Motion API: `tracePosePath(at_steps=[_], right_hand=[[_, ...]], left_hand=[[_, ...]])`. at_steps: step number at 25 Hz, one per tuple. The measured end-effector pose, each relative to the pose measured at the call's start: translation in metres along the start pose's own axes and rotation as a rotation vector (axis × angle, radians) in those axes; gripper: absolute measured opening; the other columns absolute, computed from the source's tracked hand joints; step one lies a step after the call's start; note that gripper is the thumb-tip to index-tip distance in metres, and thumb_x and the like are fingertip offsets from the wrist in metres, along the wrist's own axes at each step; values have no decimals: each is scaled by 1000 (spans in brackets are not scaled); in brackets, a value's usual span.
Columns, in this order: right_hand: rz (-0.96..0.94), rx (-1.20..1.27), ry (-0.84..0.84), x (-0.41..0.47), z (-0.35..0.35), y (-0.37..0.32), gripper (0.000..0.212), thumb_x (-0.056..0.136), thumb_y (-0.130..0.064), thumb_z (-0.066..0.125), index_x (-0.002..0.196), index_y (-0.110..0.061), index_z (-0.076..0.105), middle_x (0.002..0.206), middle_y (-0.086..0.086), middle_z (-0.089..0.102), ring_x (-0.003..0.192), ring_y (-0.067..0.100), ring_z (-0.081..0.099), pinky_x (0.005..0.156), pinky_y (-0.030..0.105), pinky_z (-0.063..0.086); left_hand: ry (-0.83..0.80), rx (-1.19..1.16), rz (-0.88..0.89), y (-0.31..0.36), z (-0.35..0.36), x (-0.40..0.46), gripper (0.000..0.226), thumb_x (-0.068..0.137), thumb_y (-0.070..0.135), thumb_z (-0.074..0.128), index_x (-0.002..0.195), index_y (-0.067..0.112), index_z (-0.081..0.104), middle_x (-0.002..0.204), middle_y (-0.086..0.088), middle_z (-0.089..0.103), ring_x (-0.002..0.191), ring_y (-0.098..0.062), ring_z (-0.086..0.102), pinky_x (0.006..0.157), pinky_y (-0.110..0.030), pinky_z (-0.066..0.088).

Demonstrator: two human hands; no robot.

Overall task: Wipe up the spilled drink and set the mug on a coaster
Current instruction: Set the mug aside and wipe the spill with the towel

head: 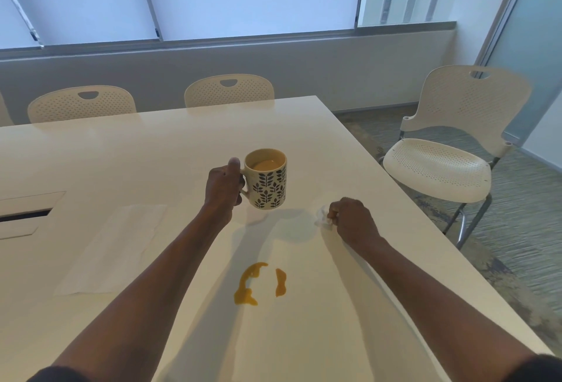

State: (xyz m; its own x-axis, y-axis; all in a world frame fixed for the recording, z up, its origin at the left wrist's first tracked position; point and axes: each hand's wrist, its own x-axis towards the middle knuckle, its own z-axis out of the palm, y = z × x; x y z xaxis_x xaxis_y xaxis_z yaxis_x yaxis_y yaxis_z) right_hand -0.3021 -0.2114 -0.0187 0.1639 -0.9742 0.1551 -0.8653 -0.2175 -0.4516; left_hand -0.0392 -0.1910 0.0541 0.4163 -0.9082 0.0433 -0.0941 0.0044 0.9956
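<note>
My left hand (223,187) grips the handle of a cream mug (267,181) with a dark leaf pattern. The mug hangs above the table and holds a light brown drink. My right hand (352,220) is closed around a crumpled white tissue (323,217), low over the table to the right of the mug. An orange spill (258,283) lies on the white table (121,162) in two curved streaks, nearer to me than both hands. A flat white napkin (115,248) lies to the left of my left arm. No coaster is in sight.
A rectangular cable hatch (27,214) sits in the table at the far left. Two cream perforated chairs (229,90) stand along the far edge, and another chair (447,150) stands off the right edge. Windows run along the back wall.
</note>
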Motion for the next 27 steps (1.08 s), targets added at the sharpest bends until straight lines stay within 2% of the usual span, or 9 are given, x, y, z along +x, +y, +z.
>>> tracePosePath(at_steps=[3, 7, 11, 15, 17, 18, 20, 24, 27], right_hand=[[72, -20, 34, 32, 1, -5, 25, 79, -3, 57, 90, -16, 76, 102, 8, 72, 95, 28, 67, 80, 29, 51], [-14, -96, -13, 56, 17, -23, 29, 87, -6, 52, 104, -15, 74, 113, 10, 69, 110, 28, 61, 88, 29, 45], [-83, -16, -31, 35, 30, -38, 24, 88, -10, 53, 96, -17, 74, 100, 7, 67, 94, 25, 63, 71, 22, 37], [-167, 105, -57, -12, 25, -42, 21, 81, -3, 58, 82, -18, 74, 83, -1, 67, 80, 18, 64, 66, 24, 42], [-99, 285, -98, -30, 15, -39, 28, 79, 2, 62, 69, -23, 71, 69, -11, 66, 68, 2, 62, 64, 21, 46], [-44, 359, -128, -37, 8, -37, 35, 80, 2, 64, 62, -28, 66, 62, -16, 64, 62, -5, 59, 61, 12, 42], [39, 476, -186, -50, -6, -33, 36, 81, -3, 67, 57, -31, 64, 58, -21, 63, 57, -7, 55, 56, 6, 37], [165, 683, -202, -71, -28, -30, 15, 84, -11, 70, 77, -23, 75, 76, -4, 73, 68, 5, 60, 68, 23, 45], [182, 706, -214, -78, -37, -29, 14, 84, -11, 68, 75, -20, 73, 70, -6, 69, 64, 5, 56, 67, 25, 42]], left_hand=[[8, -12, -12, -8, 4, 6, 53, 103, 35, 43, 55, 13, 40, 52, -1, 39, 46, -16, 27, 46, -22, 24], [17, -36, -23, -16, 8, 16, 58, 102, 33, 44, 46, 20, 42, 46, 4, 39, 44, -15, 27, 45, -22, 24], [-4, -30, -15, -23, 13, 29, 68, 102, 32, 43, 35, 24, 42, 43, 8, 39, 41, -12, 28, 43, -21, 25], [-27, -27, -20, -24, 30, 41, 56, 103, 32, 43, 49, 17, 41, 48, 2, 40, 43, -13, 29, 43, -21, 25], [-37, -22, -22, -26, 40, 46, 52, 102, 31, 43, 53, 15, 40, 51, 0, 40, 44, -13, 29, 43, -21, 25], [-52, -24, -24, -27, 46, 48, 51, 102, 31, 43, 54, 15, 39, 52, -1, 39, 44, -13, 29, 43, -21, 24], [-81, -26, -36, -31, 59, 50, 49, 101, 31, 43, 55, 15, 38, 53, -1, 39, 45, -14, 28, 44, -21, 23], [-112, -15, -64, -44, 81, 53, 49, 100, 30, 42, 53, 15, 39, 53, -1, 41, 47, -16, 31, 43, -22, 27], [-117, -1, -78, -54, 93, 54, 51, 100, 32, 42, 52, 15, 41, 52, 0, 42, 46, -17, 33, 43, -23, 29]])
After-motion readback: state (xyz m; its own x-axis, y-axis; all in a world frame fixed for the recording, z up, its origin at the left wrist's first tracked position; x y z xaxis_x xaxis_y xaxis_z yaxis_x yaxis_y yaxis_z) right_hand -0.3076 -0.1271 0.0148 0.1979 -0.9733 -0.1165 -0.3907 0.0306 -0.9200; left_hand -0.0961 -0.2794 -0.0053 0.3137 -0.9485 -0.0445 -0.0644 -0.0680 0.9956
